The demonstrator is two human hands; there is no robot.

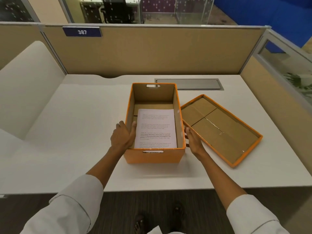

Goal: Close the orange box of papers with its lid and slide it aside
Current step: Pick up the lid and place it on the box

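Observation:
An orange box (152, 157) stands open on the white desk (76, 132), with a stack of printed papers (156, 129) lying flat inside it. Its orange lid (219, 130) lies upside down on the desk to the right, one corner touching the box's right wall. My left hand (123, 135) grips the box's left wall, thumb over the rim on the inside. My right hand (193, 141) rests flat against the outside of the right wall, beside the lid's near edge, with its fingertips hidden behind the box.
A grey cable hatch (189, 84) is set into the desk behind the box. Tan partition panels (152, 51) wall the back and right sides; a blue "387" sign (82, 32) hangs on the back one. A white padded seat (28, 85) borders the left.

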